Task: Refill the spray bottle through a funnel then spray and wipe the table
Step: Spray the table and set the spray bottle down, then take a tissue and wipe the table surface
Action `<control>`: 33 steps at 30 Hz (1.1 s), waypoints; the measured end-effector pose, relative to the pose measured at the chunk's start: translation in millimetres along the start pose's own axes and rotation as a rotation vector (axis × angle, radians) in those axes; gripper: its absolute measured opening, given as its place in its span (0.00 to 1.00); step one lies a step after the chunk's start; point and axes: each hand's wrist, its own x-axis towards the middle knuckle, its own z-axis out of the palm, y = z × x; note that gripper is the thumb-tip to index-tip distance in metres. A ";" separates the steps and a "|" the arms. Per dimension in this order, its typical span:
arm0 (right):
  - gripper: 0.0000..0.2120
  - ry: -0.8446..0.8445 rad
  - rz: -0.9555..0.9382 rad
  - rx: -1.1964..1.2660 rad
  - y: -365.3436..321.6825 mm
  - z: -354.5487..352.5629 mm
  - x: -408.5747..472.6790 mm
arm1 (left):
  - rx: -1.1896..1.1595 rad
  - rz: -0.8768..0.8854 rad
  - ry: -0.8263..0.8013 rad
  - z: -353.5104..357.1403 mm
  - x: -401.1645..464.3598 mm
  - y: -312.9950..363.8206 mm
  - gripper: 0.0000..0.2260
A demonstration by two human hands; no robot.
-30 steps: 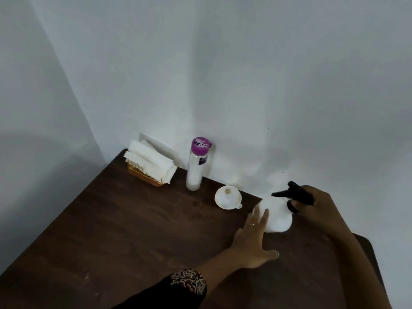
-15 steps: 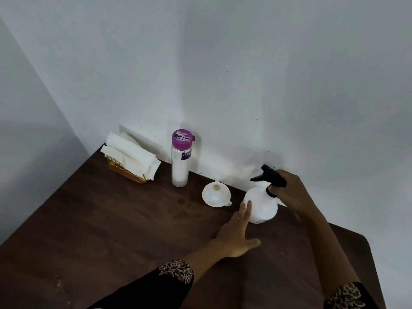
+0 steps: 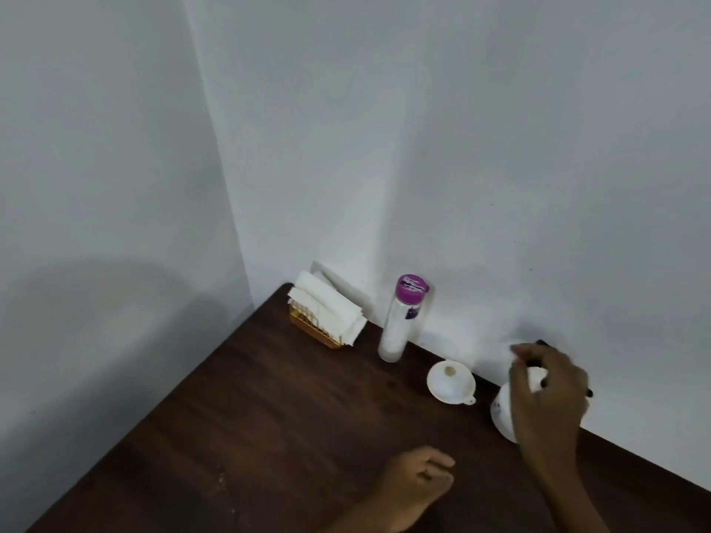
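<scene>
The white spray bottle (image 3: pixel 501 414) stands at the table's back right, near the wall. My right hand (image 3: pixel 546 398) covers its black sprayer head, fingers curled round it; black bits stick out above and to the right of the hand. My left hand (image 3: pixel 419 477) rests on the dark wooden table (image 3: pixel 269 417) in front of the bottle, fingers loosely curled, holding nothing. A white funnel (image 3: pixel 450 382) lies on the table, wide mouth down and spout up, just left of the spray bottle. A tall clear bottle with a purple cap (image 3: pixel 400 321) stands upright further left by the wall.
A small woven basket of white paper napkins (image 3: pixel 327 313) sits in the table's far corner. White walls meet behind it. The table's left edge runs diagonally towards the lower left.
My left hand has drawn back from the spray bottle's side and its fingers have curled. My right hand stays on the sprayer head. The view has swung left.
</scene>
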 end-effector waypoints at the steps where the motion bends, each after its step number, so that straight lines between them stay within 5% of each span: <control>1: 0.09 -0.042 -0.049 0.029 -11.5 13.1 -11.9 | -0.052 0.001 0.063 -15.6 -7.6 -6.1 0.08; 6: 0.08 -0.360 -0.231 -0.012 -36.5 79.4 -60.1 | -0.253 -0.004 0.330 -83.8 -26.5 -13.5 0.07; 11: 0.09 -0.634 -0.234 -0.085 -51.1 153.7 -69.3 | -0.145 0.044 0.516 -153.6 -22.8 3.9 0.07; 18: 0.14 -0.633 -0.275 -0.254 -71.3 241.4 -26.3 | 0.162 0.267 0.902 -246.0 35.7 57.1 0.10; 26: 0.20 -0.632 -0.367 -0.527 -69.0 296.1 -13.7 | 0.562 0.304 0.638 -310.2 99.1 80.0 0.11; 33: 0.09 -0.538 -0.407 -0.532 -66.7 300.4 -15.3 | 0.406 0.253 0.483 -326.8 114.6 70.4 0.09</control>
